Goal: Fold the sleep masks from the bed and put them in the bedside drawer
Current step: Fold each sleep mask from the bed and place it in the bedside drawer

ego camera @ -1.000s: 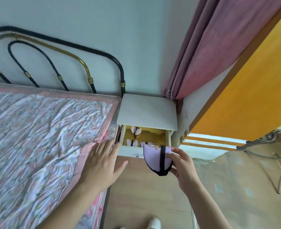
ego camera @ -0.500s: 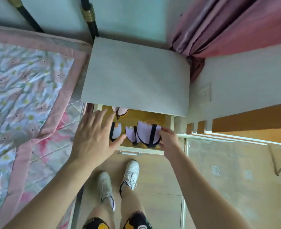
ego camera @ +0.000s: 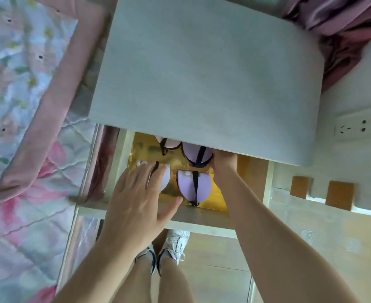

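The bedside drawer (ego camera: 204, 218) stands pulled out, lined in gold. My right hand (ego camera: 223, 164) reaches into its back part and grips a folded lilac sleep mask (ego camera: 196, 155) with a black strap, half under the nightstand top. My left hand (ego camera: 138, 200) lies with fingers spread over another folded mask (ego camera: 165, 179) at the drawer's front left. A third folded lilac mask (ego camera: 194, 190) lies at the front middle. A pinkish mask (ego camera: 169, 144) sits at the back, mostly hidden.
The white nightstand top (ego camera: 202, 73) overhangs the drawer's rear. The bed with a floral quilt (ego camera: 27, 127) is on the left, a pink curtain (ego camera: 344, 29) at the upper right, a wall socket (ego camera: 354, 127) on the right. My white shoes (ego camera: 173, 243) stand below the drawer.
My right hand has carried the folded mask from the drawer's front rim to its back. My left hand has moved from the drawer's left edge onto the front-left mask. The camera leaned in closer.
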